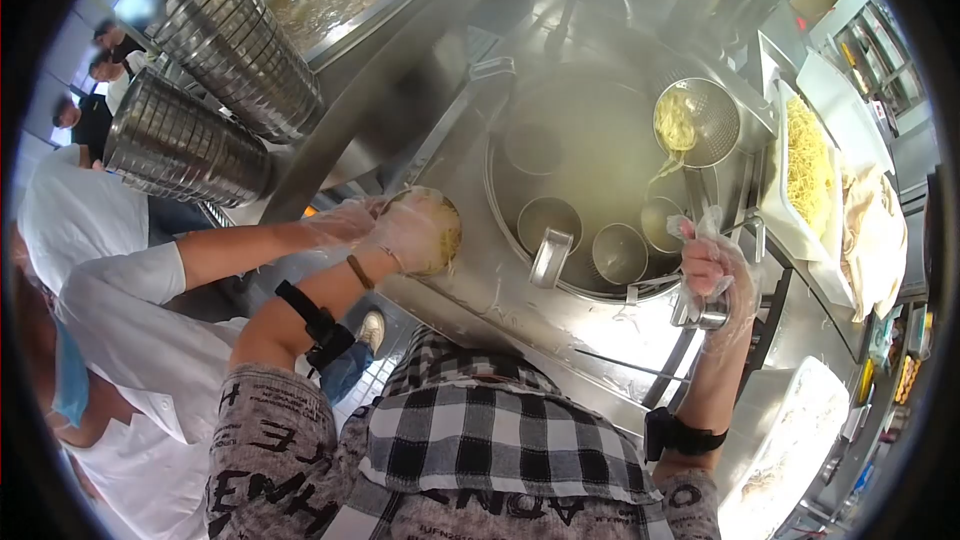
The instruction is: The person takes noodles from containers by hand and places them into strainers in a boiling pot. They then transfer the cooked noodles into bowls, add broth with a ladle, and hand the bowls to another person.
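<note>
My right hand (712,272), in a clear plastic glove, is closed around the handle of a noodle strainer (722,125). Yellow noodles (677,123) lie in its perforated basket over the right side of a steaming pot, and a few strands hang from the rim. On the left, my gloved left hand (402,232) grips a bowl (456,212) with noodles in it, just off the counter's edge. A co-worker's gloved hand (345,217) reaches to the same bowl from the left. My fingers there are partly hidden.
More strainer baskets (620,253) hang inside the large pot (492,195). A white tray of raw noodles (836,255) stands at right. Stacked metal bowls (185,140) rise at left, near a vat of broth (340,0). A co-worker in white (150,340) stands close at my left.
</note>
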A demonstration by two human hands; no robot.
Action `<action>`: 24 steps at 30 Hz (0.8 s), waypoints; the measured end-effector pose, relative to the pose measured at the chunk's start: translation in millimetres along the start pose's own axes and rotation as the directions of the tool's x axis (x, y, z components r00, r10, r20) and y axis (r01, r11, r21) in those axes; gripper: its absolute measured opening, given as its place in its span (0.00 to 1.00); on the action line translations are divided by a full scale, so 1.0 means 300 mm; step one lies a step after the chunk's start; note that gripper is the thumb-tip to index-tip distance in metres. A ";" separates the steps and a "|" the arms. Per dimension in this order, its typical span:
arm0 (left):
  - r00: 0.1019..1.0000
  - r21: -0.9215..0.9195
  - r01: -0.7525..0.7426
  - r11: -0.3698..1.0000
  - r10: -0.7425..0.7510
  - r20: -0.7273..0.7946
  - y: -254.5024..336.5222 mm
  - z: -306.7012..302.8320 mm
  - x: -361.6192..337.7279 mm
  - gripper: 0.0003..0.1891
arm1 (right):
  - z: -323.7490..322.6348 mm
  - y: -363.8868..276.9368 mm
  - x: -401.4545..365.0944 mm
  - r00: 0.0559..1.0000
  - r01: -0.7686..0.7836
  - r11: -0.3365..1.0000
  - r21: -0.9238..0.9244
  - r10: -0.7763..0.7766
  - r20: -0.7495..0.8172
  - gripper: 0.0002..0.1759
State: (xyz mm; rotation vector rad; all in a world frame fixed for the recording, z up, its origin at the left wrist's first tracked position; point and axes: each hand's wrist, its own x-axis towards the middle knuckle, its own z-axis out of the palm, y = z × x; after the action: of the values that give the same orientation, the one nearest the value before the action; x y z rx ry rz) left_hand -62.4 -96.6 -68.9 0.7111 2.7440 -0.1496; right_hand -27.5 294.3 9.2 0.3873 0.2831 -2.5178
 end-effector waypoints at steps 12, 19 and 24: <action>0.926 0.116 -0.274 0.955 0.294 -0.237 -0.155 -0.176 -0.221 0.16 | -0.043 -0.022 0.024 0.998 -0.045 0.999 0.001 0.045 0.054 0.22; 0.239 -0.097 0.514 0.853 -0.251 -0.938 -0.420 -0.611 -0.371 0.24 | -0.052 -0.044 0.055 0.990 -0.137 0.990 -0.007 0.137 -0.012 0.16; 0.452 0.047 0.844 0.535 -0.659 -0.601 -0.758 -0.874 -0.370 0.15 | -0.031 -0.020 0.049 0.996 -0.091 0.996 -0.006 0.091 -0.018 0.16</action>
State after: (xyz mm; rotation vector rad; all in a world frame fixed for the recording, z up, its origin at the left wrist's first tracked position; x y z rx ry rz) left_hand -150.1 -300.1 220.6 -0.6625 3.3892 -0.7581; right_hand -40.4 294.3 -3.6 0.4112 0.2747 -2.4250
